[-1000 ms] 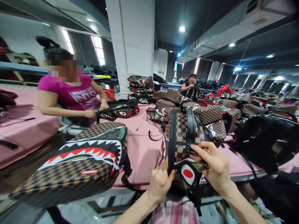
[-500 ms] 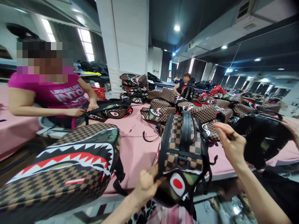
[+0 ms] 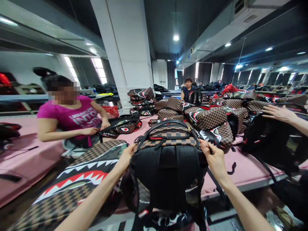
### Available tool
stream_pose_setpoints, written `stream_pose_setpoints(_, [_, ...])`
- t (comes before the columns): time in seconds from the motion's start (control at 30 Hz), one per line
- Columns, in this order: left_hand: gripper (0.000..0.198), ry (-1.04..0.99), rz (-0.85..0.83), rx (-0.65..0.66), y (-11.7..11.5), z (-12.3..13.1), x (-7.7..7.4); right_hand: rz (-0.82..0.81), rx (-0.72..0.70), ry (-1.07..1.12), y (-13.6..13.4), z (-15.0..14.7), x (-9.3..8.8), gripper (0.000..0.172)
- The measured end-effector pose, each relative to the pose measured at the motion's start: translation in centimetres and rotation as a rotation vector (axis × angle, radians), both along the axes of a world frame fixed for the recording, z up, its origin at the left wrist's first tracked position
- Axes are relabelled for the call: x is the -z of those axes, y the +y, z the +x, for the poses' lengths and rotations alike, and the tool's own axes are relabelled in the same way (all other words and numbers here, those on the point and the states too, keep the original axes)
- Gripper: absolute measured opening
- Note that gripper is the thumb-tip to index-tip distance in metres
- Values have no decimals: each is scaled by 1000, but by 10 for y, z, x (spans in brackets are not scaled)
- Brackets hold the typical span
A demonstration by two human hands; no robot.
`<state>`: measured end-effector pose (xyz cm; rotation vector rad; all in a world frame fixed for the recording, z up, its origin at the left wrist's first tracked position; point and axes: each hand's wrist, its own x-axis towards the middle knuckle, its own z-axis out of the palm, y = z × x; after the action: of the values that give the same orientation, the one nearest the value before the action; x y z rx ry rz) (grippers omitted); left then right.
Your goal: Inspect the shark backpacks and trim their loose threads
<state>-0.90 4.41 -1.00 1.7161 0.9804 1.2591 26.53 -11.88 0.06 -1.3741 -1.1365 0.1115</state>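
Note:
Upright in front of me at the table's near edge is a brown-checkered backpack (image 3: 168, 166), its black back panel and shoulder straps facing me. A black carry handle arches over its top, and a black zipper pull hangs below the handle. At the upper left side, my left hand (image 3: 128, 155) is closed on the bag's edge, its fingertips partly hidden. My right hand (image 3: 215, 158) pinches the upper right edge. A thin dark object, too small to name, sticks out between the right fingers. Another checkered backpack (image 3: 96, 173) with a shark-mouth print lies left of my left arm.
A pile of similar backpacks (image 3: 207, 117) covers the pink table (image 3: 231, 163) beyond. Across the table, a person in a pink shirt (image 3: 84, 117) handles another bag. At the right, a co-worker's hand (image 3: 280, 115) rests on a black-backed backpack (image 3: 271, 144). A white pillar (image 3: 125, 48) rises behind.
The backpack has turned, and its back panel now faces me instead of its checkered side with the eye print. My right hand has come down from the air onto its upper edge.

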Motion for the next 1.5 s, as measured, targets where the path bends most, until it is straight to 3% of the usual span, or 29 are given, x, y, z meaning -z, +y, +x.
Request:
stream_pose_setpoints(0.1, [51, -28, 126, -60, -30, 6, -32, -8, -6, -38, -4, 3, 0, 34])
stream_pose_setpoints(0.2, [36, 181, 519, -20, -61, 17, -57, 14, -11, -32, -7, 6, -2, 33])
stream_pose_setpoints(0.3, [26, 357, 816, -36, -79, 30, -64, 5, -93, 93, -5, 18, -6, 32])
stream_pose_setpoints(0.4, [23, 438, 923, -55, -81, 36, -57, -44, -154, 155, 1, 41, -6, 33])
stream_pose_setpoints(0.5, [24, 469, 973, -79, -80, 33, -50, -153, -161, -9, 4, 62, -1, 41])
stream_pose_setpoints(0.57, [24, 487, 993, -93, -80, 30, -48, -175, -184, -99, 3, 67, 3, 35])
stream_pose_setpoints(0.73, [26, 522, 998, -112, -84, 31, -47, -45, -298, -195, -8, 63, -6, 18])
stream_pose_setpoints(0.97, [28, 541, 987, -134, -88, 34, -50, -16, -354, -259, -5, 66, -19, 11])
stream_pose_setpoints(1.5, [28, 542, 983, -154, -91, 33, -47, -25, -313, -511, -12, 72, -36, 8])
